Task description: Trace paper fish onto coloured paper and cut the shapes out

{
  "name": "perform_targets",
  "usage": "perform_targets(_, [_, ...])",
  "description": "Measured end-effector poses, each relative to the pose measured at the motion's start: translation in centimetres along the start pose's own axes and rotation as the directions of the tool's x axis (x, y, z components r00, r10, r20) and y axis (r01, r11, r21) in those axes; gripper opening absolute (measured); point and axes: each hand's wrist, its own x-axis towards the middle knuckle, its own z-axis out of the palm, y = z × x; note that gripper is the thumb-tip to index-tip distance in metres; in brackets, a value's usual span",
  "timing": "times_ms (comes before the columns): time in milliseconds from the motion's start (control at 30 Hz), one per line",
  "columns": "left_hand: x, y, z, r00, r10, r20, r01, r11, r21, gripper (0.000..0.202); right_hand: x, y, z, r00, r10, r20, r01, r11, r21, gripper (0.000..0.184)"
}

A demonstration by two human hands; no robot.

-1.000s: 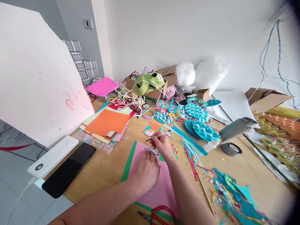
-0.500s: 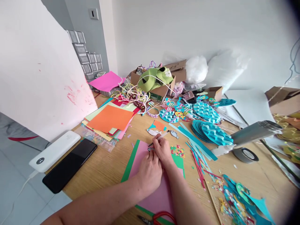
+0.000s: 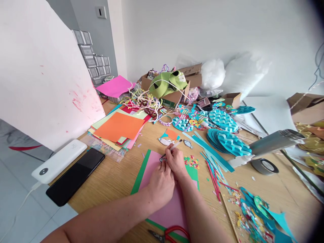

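Observation:
My right hand is closed around a pen with a clear barrel. The pen leans, its tip at a small paper fish with dark outlines. My left hand is curled beside it, fingertips pressing on the fish, which they partly cover. Both hands rest on a pink sheet lying over a green sheet. Beyond the hands lie a white paper fish and a blue-grey paper fish. Red-handled scissors lie at the near edge of the sheets.
To the left are a phone, a white power bank and stacked coloured paper. On the right lie paper strips, blue wavy discs, a metal bottle, tape, a stick and scraps.
The pen has shifted slightly at the paper fish, and the fish shows a little differently beside my left fingertips. Both hands stay in nearly the same place.

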Motion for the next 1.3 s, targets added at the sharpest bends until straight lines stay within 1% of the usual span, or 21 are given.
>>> perform_targets(200, [-0.06,-0.01,-0.16,1.000,-0.003,0.021,0.003,1.000,-0.006,0.042,0.06,0.15,0.09,1.000,-0.007,-0.014,0.007,1.000,-0.021,0.023])
perform_targets(500, [-0.02,-0.01,-0.12,1.000,-0.005,0.009,0.006,0.999,-0.037,0.042,0.01,0.07,0.11,1.000,-0.027,0.002,0.027,1.000,-0.011,0.020])
perform_targets(700, [-0.02,-0.03,-0.13,1.000,0.001,0.031,0.000,1.000,-0.023,0.041,0.01,0.21,0.13,0.999,-0.021,0.038,0.022,0.999,-0.023,0.022])
perform_targets(933, [-0.04,0.00,-0.14,1.000,0.002,0.012,-0.001,0.999,-0.041,0.041,-0.08,-0.12,-0.12,0.996,-0.059,0.069,0.060,0.998,-0.024,0.019])
perform_targets(1100, [0.02,-0.05,-0.11,1.000,-0.001,0.007,0.001,0.998,-0.056,0.040,-0.17,-0.35,-0.16,0.995,-0.035,0.098,0.035,0.999,0.002,0.018])
perform_targets(1300, [0.00,-0.04,-0.05,1.000,0.005,0.019,-0.003,0.998,-0.055,0.039,-0.15,0.03,0.00,0.992,-0.078,0.099,0.079,0.997,-0.005,0.015])
